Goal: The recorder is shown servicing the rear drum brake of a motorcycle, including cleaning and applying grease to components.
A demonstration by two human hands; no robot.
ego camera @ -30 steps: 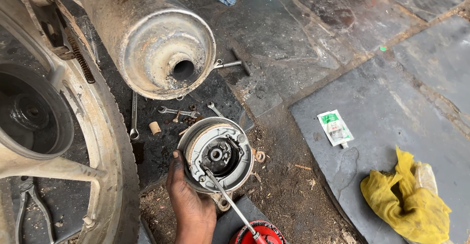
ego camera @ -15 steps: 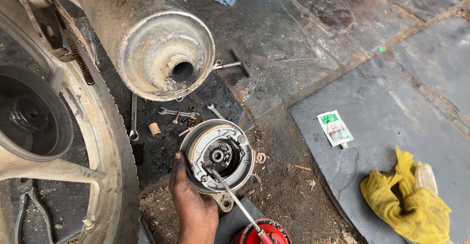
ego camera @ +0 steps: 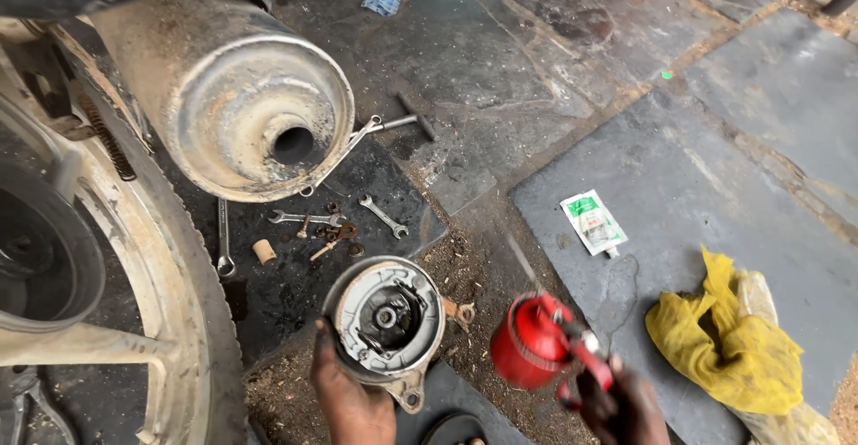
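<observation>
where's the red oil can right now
In the head view the red oil can is low and right of centre, held in the right hand, between the brake plate and the yellow rag.

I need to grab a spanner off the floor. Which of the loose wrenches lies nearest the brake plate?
The short wrench, lying diagonally just above the brake plate that the left hand holds. The others lie farther left, towards the tyre.

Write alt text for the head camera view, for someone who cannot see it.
A person's left hand holds a round brake plate over a dirty stone floor, while the right hand holds a red oil can. A muffler, a wheel, wrenches and a yellow rag lie around.
</observation>
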